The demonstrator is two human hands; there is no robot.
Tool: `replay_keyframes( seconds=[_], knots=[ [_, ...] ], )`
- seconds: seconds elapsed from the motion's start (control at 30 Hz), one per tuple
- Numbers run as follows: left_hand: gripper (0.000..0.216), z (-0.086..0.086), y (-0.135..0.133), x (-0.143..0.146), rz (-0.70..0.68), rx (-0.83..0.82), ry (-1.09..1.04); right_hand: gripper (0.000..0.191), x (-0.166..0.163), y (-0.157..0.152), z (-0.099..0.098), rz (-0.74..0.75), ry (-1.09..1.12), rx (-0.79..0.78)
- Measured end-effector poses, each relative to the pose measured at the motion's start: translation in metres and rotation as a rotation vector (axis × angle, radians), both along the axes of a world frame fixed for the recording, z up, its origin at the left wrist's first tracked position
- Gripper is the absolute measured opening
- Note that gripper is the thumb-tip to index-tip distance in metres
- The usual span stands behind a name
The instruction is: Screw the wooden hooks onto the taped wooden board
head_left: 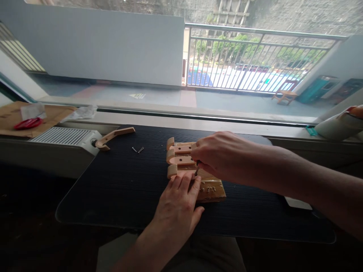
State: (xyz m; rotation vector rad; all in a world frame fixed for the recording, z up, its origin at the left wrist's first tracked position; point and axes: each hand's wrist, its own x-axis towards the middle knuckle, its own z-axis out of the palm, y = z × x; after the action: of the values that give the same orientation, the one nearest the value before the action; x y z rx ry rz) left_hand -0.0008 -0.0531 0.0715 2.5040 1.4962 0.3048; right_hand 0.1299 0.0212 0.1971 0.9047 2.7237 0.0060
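Note:
A wooden board [217,187] lies on the dark table, with several pale wooden hooks across it. The upper hooks show dark screw heads, and the middle hook [172,158] has its rounded end to the left. My left hand [177,202] presses its fingertips on the nearest hook [172,171] and holds it against the board, its thumb apart. Above it, my right hand [211,153] is closed around a screwdriver, whose handle is mostly hidden. The screwdriver's thin shaft [196,170] points down at the nearest hook, beside my left fingertips.
A loose wooden hook [116,135] lies at the table's far left edge, and a few screws [138,150] lie nearby. Red-handled scissors [27,123] rest on cardboard [8,113] by a white radiator [66,136]. Behind the table [113,196] runs a windowsill [136,119] below glass.

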Motion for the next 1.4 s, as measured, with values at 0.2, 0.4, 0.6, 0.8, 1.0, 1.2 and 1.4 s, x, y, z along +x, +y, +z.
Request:
replay_keyframes(
  seconds=[0.2, 0.4, 0.6, 0.8, 1.0, 1.2, 1.4],
  knots=[
    [0.060, 0.003, -0.001, 0.000, 0.008, -0.027, -0.018, 0.016, 0.004, 0.003, -0.003, -0.054, 0.043, -0.039],
    [0.060, 0.006, -0.001, 0.002, 0.015, -0.023, -0.021, 0.016, 0.013, 0.005, -0.001, -0.067, 0.063, -0.009],
    [0.061, 0.004, -0.001, 0.000, 0.010, -0.019, -0.028, 0.016, 0.012, 0.003, 0.004, -0.097, 0.009, -0.046],
    [0.060, 0.001, -0.001, 0.000, 0.006, -0.001, -0.029, 0.016, 0.012, 0.004, 0.003, -0.130, -0.020, -0.015],
    [0.058, -0.003, -0.001, -0.001, -0.011, 0.050, -0.010, 0.013, 0.014, 0.000, 0.007, -0.155, -0.020, -0.002],
    [0.057, -0.004, 0.000, 0.000, -0.008, 0.066, 0.007, 0.014, 0.014, -0.001, 0.014, -0.066, 0.048, -0.064],
    [0.057, -0.002, -0.001, -0.001, -0.007, 0.035, 0.014, 0.014, 0.010, 0.001, 0.014, -0.058, -0.001, -0.084]
  ],
)
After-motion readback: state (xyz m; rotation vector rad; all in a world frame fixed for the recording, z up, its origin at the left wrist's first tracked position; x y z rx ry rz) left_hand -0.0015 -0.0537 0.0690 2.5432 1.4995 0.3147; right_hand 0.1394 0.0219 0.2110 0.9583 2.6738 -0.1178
